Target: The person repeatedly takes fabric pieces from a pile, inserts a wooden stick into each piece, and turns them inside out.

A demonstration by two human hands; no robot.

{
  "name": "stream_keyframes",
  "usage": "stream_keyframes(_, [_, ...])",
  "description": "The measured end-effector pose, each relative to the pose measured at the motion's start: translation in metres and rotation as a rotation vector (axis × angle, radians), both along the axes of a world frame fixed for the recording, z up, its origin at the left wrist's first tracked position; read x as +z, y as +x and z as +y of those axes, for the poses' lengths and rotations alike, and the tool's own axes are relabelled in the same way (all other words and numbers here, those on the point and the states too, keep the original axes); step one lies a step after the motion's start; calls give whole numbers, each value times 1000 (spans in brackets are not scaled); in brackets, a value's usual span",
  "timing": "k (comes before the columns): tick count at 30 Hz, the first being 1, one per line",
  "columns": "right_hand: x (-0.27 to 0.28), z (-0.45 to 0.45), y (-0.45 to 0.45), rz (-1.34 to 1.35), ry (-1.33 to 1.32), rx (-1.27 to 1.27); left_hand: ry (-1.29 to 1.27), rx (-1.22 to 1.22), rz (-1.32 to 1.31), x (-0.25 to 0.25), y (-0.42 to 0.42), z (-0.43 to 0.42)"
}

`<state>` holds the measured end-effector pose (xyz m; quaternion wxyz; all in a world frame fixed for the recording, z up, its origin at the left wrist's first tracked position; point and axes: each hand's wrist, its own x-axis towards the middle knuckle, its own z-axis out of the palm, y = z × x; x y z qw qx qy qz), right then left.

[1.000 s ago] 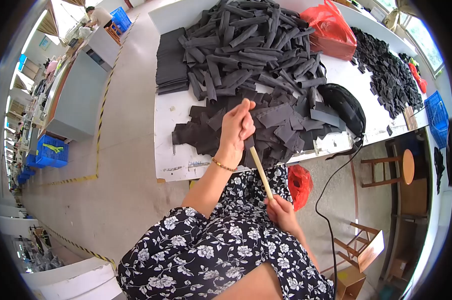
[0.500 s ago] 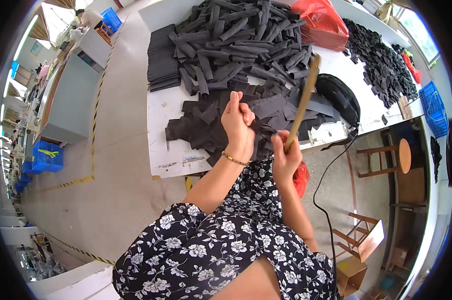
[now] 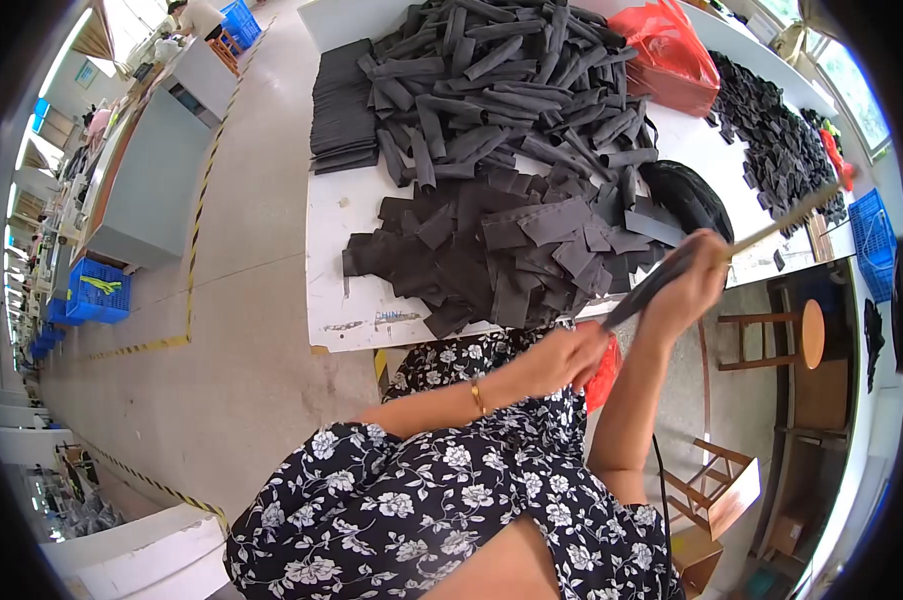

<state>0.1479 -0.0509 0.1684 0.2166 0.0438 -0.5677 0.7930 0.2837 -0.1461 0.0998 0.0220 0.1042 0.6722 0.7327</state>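
Note:
My left hand (image 3: 570, 357) is closed on the lower end of a black fabric strip (image 3: 644, 296), low in front of the table's front edge. The strip stretches taut up and right to my right hand (image 3: 690, 285). That hand is wrapped round a wooden stick (image 3: 782, 222), whose free part points up and right, blurred at the tip. The strip's upper end meets the right hand; whether it sits around the stick is hidden by the fingers. Behind the hands lies a loose heap of flat black fabric pieces (image 3: 512, 240) on the white table (image 3: 330, 305).
Rolled black fabric tubes (image 3: 502, 90) are piled at the back, beside a neat stack of dark strips (image 3: 342, 110). A red plastic bag (image 3: 664, 55) and more black pieces (image 3: 772, 125) lie right. Wooden stools (image 3: 812, 335) stand below. Another person (image 3: 200, 18) works far left.
My left hand has moved down and right, away from the heap. The right hand has gone up and right, and the stick has swung from near upright to slanting right. The strip is now stretched between them.

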Motion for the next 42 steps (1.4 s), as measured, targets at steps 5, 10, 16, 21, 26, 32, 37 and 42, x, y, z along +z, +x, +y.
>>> stream_keyframes(5, [24,28,-38,-83,233,257,7,349,189,-7,8,-24])
stream_keyframes(10, [10,-1,2,-121,453,558,142,412,183,57,-57,-51])
stream_keyframes(16, [-14,-4,24,-200,298,614,197,473,85,43,-60,-49])
stream_keyframes(21, [-42,-11,32,-198,288,595,167,590,117,34,-60,-44])
stream_keyframes(26, [-40,-7,37,-160,415,668,273,550,89,39,-74,-67])
stream_keyframes(32, [-46,-3,37,-207,351,580,293,425,22,45,-68,-79])
stream_keyframes(37, [-42,-4,19,-218,588,439,67,204,-299,5,-37,-57])
stream_keyframes(42, [-13,-4,-7,-156,315,460,351,551,-118,77,-134,-148])
